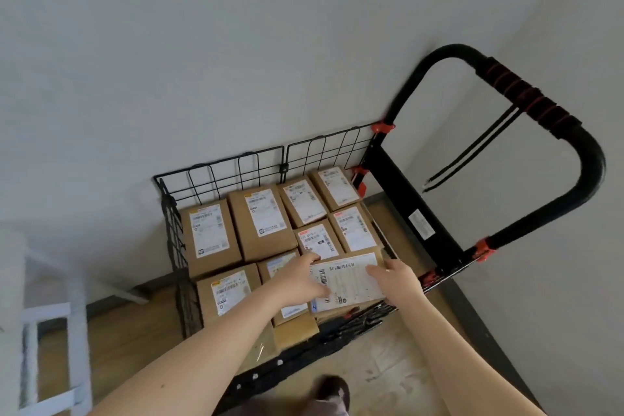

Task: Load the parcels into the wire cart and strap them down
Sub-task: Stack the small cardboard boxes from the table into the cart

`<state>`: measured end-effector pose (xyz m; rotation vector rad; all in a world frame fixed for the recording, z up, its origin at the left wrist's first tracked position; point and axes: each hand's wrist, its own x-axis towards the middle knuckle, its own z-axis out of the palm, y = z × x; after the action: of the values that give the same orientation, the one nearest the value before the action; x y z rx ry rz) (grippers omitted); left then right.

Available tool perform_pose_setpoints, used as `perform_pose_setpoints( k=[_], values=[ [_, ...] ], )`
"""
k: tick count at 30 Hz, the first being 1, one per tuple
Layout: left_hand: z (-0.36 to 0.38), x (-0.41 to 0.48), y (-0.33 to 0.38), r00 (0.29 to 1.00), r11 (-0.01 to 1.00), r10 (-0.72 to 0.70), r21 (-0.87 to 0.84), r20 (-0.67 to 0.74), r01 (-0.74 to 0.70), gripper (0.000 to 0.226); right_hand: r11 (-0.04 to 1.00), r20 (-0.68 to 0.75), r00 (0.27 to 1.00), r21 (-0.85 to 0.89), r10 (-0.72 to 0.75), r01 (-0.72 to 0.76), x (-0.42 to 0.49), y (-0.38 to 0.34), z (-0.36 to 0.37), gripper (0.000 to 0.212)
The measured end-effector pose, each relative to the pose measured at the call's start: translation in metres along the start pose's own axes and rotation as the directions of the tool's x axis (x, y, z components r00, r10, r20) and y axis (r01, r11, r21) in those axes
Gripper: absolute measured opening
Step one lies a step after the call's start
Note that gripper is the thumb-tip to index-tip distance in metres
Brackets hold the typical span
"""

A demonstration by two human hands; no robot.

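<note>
L hand [302,277] lies on the left end of the top parcel [351,282]. Its fingers are fairly straight across the white label and its thumb is at the far edge, so it presses more than clamps. R hand [396,277] holds the parcel's right end, thumb on top of the label and the other fingers curled round the edge, mostly hidden. Both forearms reach in from the bottom of the view.

The top parcel is a brown box w/ a big barcode label. It sits at the near right corner of the wire cart [236,176], above the layer below, slightly skewed. Can't tell if it rests fully on the boxes under it.

The other parcels [260,223] are brown cartons w/ white labels facing up. They're packed tight in rows and fill the cart floor approx. to the far mesh wall.

The cart's black handle [589,162] stands at the right end, w/ red cord [520,91] wound round its top bar. Two thin black straps [472,152] hang loose from that bar, apart from the parcels. Red clips [383,128] join the handle to the mesh.

The cart stands by a pale wall [202,44] on a wood-look floor [135,331]. There's a white frame [50,314] at far left and a dark shoe [332,388] at bottom centre.
</note>
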<state>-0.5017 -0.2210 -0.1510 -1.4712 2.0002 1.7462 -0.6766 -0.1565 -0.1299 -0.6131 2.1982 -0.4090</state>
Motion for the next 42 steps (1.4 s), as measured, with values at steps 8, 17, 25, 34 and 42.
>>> perform_pose_setpoints(
  k=[8, 17, 25, 34, 42],
  values=[
    [0.036, 0.066, 0.001, 0.985, 0.977, -0.174, -0.124, 0.02, 0.175, 0.057, 0.981, 0.228, 0.968, -0.183, 0.103, -0.061, 0.09, 0.017, -0.016, 0.042],
    [0.074, 0.114, -0.018, 0.911, 0.899, -0.403, -0.22, -0.084, 0.377, 0.052, 0.954, 0.451, 0.859, -0.272, 0.243, -0.127, 0.166, 0.038, 0.005, 0.034],
    [0.085, 0.13, -0.034, 0.847, 0.861, -0.497, -0.229, -0.19, 0.454, 0.043, 0.926, 0.501, 0.827, -0.372, 0.257, -0.062, 0.192, 0.051, 0.027, 0.043],
    [0.091, 0.129, -0.034, 0.811, 0.854, -0.52, -0.137, -0.269, 0.502, 0.043, 0.879, 0.579, 0.767, -0.476, 0.277, 0.042, 0.199, 0.048, 0.033, 0.045],
    [0.086, 0.109, -0.026, 0.833, 0.871, -0.465, 0.012, -0.3, 0.491, 0.042, 0.837, 0.526, 0.828, -0.529, 0.194, 0.14, 0.19, 0.035, 0.023, 0.047]
  ],
)
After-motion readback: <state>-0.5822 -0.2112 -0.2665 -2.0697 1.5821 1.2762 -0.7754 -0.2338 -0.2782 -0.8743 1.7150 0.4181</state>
